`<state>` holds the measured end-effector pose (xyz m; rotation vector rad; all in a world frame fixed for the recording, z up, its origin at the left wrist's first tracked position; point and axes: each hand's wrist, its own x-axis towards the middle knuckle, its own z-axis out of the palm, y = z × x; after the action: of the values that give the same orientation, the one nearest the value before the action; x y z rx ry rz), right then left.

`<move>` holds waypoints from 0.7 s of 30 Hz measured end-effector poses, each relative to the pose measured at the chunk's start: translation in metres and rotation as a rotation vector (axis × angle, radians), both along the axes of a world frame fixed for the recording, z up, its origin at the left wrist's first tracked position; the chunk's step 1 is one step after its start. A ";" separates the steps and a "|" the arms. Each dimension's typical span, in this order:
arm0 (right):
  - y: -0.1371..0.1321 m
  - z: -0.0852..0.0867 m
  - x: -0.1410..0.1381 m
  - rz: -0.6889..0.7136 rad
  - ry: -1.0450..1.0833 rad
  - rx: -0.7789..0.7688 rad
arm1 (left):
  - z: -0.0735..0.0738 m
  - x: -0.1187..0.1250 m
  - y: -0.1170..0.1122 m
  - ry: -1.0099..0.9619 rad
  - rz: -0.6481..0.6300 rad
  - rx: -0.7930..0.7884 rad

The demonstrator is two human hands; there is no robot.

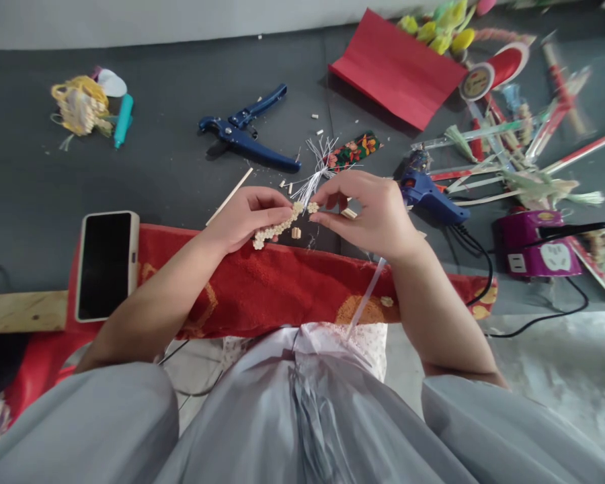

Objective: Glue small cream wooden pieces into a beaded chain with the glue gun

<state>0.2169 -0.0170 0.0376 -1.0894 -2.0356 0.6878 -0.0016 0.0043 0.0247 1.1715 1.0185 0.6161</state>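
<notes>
My left hand (247, 216) is closed around a cream strip of small bead-like flowers (277, 228), which sticks out below its fingers. My right hand (370, 212) pinches one small cream flower piece (313, 208) right at the strip's upper end. A bundle of thin white strands (316, 161) fans out just beyond my fingertips. A small tan block (296, 232) lies under the strip and another (349, 214) sits by my right thumb. Both hands hover over the edge of a red patterned cloth (282, 282).
Blue pliers (247, 131) lie on the dark mat beyond my hands. A blue glue gun (428, 195) and a purple power strip (537, 245) sit to the right. A phone (105, 263) rests at left. Red paper (398, 67), a ribbon spool (491, 70) and sticks clutter the far right.
</notes>
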 end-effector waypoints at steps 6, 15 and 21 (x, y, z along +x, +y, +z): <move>0.000 -0.004 -0.004 0.017 0.011 -0.013 | 0.003 -0.002 0.003 0.038 -0.029 -0.078; 0.000 -0.010 -0.011 -0.028 0.055 -0.062 | 0.000 -0.006 0.009 0.045 0.018 -0.098; -0.001 -0.013 -0.013 -0.006 0.087 -0.083 | 0.003 -0.007 0.010 0.022 0.000 -0.152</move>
<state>0.2041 -0.0179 0.0241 -1.0928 -1.9440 0.8096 -0.0083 0.0141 0.0278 1.0467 1.0650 0.5182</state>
